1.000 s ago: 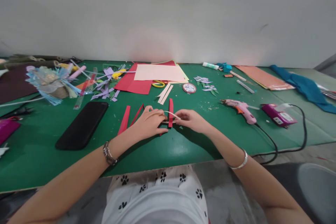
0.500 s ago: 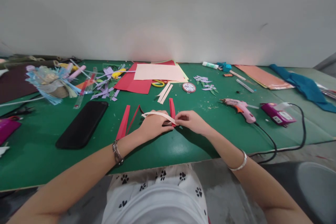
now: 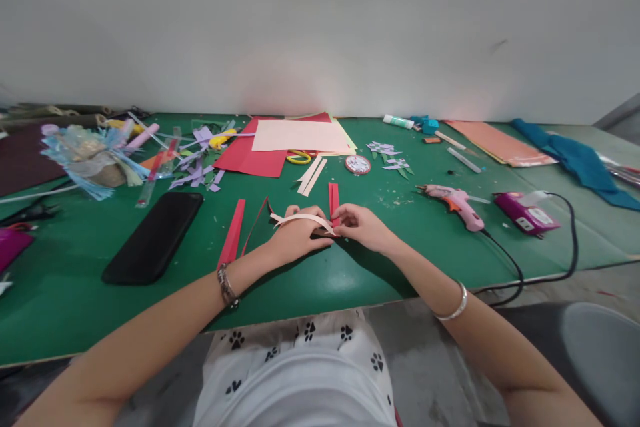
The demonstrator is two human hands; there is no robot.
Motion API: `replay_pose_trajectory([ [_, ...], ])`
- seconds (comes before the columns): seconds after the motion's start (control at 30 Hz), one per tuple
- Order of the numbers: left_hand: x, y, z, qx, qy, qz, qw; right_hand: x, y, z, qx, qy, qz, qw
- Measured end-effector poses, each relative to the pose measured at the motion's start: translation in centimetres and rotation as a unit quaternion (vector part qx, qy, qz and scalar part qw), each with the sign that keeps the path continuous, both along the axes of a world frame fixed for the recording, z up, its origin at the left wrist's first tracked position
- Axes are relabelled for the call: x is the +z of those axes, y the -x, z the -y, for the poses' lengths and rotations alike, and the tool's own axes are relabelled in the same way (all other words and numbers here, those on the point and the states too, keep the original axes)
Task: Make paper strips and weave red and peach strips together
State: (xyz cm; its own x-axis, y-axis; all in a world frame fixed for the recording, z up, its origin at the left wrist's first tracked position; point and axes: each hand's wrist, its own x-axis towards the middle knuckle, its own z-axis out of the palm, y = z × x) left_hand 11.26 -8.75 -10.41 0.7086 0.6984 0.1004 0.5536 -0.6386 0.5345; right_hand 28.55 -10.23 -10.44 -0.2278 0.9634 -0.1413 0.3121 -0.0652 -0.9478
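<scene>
My left hand rests low over the green table, its fingers closed on paper strips. A cream paper strip arches over the back of that hand, its right end at the fingertips. My right hand pinches the near part of a red paper strip, right beside the left fingertips. Something dark and flat shows under the left fingers; I cannot make out what it is. Left of the hands lie a wide red strip and a thin dark red strip.
Cream strips and stacked paper sheets lie ahead, near a round pin case. A black phone, ruler and purple scraps are at left. A pink glue gun with its cord lies right.
The red strip between my hands has turned upright and shifted slightly right, showing more of its width. My right fingers have shifted along it. The left hand stays nearly in place.
</scene>
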Motion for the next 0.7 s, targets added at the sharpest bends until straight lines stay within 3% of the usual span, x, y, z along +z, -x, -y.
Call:
replay_pose_trajectory([
  [0.3,0.3,2.3,0.4,0.020,-0.077,-0.100,0.992,0.1,0.2,0.0,-0.002,-0.027,0.044,0.999],
  [0.57,-0.7,8.6,-1.3,0.088,-0.134,-0.161,0.974,0.6,-0.4,0.3,-0.019,-0.016,0.073,0.997],
  [0.7,-0.4,11.6,-2.6,0.131,-0.161,-0.189,0.960,0.7,-1.0,0.6,-0.026,-0.008,0.071,0.997],
])
